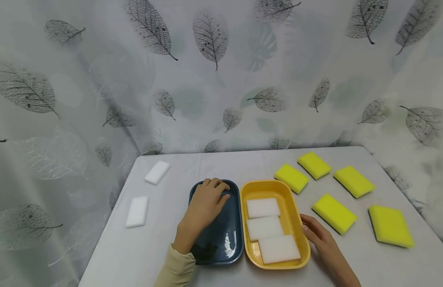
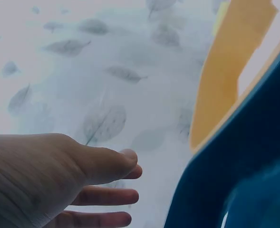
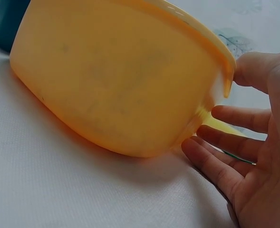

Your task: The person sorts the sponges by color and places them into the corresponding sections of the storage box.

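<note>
My left hand (image 1: 204,205) hovers over the far part of the dark blue tray (image 1: 221,229), its fingers loosely bent and nothing between them. In the left wrist view the thumb and fingers (image 2: 106,195) are apart from the blue tray wall (image 2: 211,171). At the right side of the yellow tray (image 1: 268,191), my right hand (image 1: 323,241) touches the rim with its thumb, while the extended fingers (image 3: 244,142) lie along the outer wall (image 3: 116,95). Three white sponges (image 1: 265,228) lie in a column inside the yellow tray.
Several yellow sponges (image 1: 334,213) with dark undersides are spread right of the yellow tray. Two white sponges, one farther back (image 1: 158,172) and one nearer (image 1: 137,211), lie at the left of the white table (image 1: 164,223). A leaf-patterned curtain (image 1: 221,87) hangs behind.
</note>
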Action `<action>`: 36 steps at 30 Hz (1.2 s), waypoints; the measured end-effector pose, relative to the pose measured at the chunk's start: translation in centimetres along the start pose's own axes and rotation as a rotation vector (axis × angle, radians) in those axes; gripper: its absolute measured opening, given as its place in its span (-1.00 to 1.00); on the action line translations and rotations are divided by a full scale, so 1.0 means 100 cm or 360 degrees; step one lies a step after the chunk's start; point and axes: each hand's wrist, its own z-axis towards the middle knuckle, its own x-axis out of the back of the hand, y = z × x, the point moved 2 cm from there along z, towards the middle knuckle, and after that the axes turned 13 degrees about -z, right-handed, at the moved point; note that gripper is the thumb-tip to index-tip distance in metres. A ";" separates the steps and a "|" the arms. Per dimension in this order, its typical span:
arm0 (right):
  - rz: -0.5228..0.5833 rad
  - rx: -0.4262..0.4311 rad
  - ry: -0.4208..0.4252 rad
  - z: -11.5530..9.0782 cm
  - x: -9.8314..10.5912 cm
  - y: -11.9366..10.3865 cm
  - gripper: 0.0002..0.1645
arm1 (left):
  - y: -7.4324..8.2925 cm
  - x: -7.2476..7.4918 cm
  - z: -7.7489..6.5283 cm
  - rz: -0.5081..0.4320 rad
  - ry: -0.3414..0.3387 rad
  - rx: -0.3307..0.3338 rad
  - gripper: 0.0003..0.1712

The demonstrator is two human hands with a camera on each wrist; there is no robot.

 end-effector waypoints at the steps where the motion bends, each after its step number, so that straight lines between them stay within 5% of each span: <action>1: 0.0002 0.0009 0.0002 0.001 0.000 -0.001 -0.26 | -0.003 0.002 -0.001 -0.0025 0.0033 0.0015 -0.76; 24: -0.0015 -0.0032 -0.0012 0.002 -0.003 0.001 -0.26 | -0.070 0.041 -0.019 -0.0157 0.0312 0.0360 -0.71; 31: 0.0003 -0.0061 -0.0045 0.003 -0.004 0.002 -0.19 | -0.096 0.050 -0.024 -0.0145 0.0529 0.0427 -0.64; 36: -0.0020 -0.0079 -0.0066 0.004 -0.001 0.002 -0.21 | -0.113 0.053 -0.033 -0.0117 0.0576 0.0536 -0.60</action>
